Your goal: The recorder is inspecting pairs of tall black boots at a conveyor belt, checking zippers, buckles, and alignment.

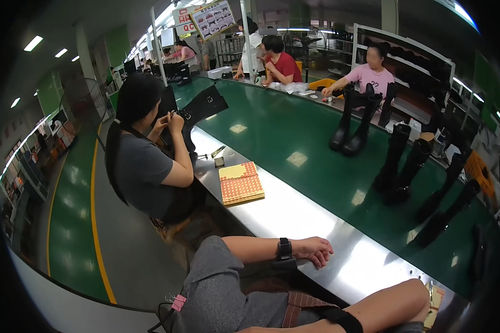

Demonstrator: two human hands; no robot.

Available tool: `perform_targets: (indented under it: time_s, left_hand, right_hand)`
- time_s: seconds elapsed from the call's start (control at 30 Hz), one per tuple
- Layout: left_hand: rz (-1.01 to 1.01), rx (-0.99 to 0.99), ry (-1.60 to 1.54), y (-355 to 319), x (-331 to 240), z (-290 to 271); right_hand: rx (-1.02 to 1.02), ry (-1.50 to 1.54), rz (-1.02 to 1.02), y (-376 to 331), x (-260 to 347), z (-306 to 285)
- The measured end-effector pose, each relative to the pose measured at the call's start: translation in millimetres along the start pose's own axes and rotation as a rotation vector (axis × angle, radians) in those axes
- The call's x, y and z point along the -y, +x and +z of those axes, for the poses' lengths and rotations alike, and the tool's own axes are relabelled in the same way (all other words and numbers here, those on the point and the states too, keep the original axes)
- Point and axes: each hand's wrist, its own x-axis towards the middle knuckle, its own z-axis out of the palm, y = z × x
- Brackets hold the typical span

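My left hand (314,251) rests over the shiny metal edge of the workbench (294,213), a dark watch (284,249) on its wrist. Its fingers are loosely bent and apart, and I see nothing in them. My right arm (391,305) is bent across the lower edge, with a black band round it; the right hand itself does not show. Beyond my left hand lies a stack of yellow cards with red dots (241,183). A small dark block (219,162) sits next to the stack.
A green conveyor belt (283,133) runs beside the metal strip. Several tall black boots (353,125) stand on it at the right. At my left a seated co-worker (144,150) holds a black boot piece (205,105). Another person in pink (369,75) sits across the belt.
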Motion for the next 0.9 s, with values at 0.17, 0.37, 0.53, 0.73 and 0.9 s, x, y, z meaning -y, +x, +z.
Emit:
perform_targets:
  time_s: [0.17, 0.37, 0.53, 0.73, 0.9]
  left_hand:
    - [0.102, -0.069, -0.001, -19.7, 16.2, -1.2]
    - [0.174, -0.189, -0.078, -49.8, 22.0, 3.8]
    - [0.223, -0.27, -0.029, -44.1, 5.5, 8.8]
    - [0.36, -0.153, -0.007, -2.2, -40.1, 36.4]
    - [0.45, 0.067, -0.293, 73.0, -68.0, 66.8]
  right_hand:
    - [0.066, 0.15, 0.037, -17.8, 5.0, -18.6]
    - [0.061, -0.057, 0.189, -59.0, 8.2, -35.2]
    - [0.021, 0.112, 0.191, -105.3, -2.9, -33.9]
    - [-0.767, 0.431, 0.551, -219.0, -53.6, -49.3]
    - [-1.354, 0.704, 0.266, -313.9, -109.2, -54.1]
